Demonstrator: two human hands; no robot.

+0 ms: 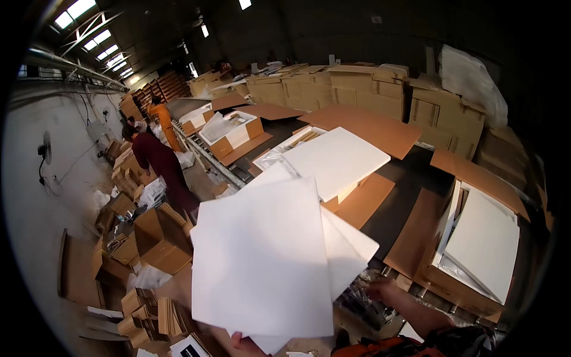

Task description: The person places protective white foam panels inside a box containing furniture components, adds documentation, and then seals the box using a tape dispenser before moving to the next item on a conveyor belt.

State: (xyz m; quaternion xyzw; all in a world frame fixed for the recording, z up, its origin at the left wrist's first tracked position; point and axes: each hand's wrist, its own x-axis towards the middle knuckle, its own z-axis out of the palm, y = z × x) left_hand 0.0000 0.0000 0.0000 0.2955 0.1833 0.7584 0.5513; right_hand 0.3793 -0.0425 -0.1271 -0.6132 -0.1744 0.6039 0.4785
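Large white foam sheets fan out in front of me and overlap one another. My left hand grips them at their lower edge, with most of its fingers hidden behind the sheets. To the right, my right hand has its fingers curled at a clear plastic bag with dark contents that I cannot make out. Beyond the sheets, a white foam panel lies over an open carton, partly covering wrapped parts. Another open carton at the right holds a slanted white panel.
A dark conveyor carries open cartons with brown flaps. Flattened cardboard stands along its far side. At left are open boxes and cardboard stacks. A person in dark red stands left of the conveyor, another in orange beyond.
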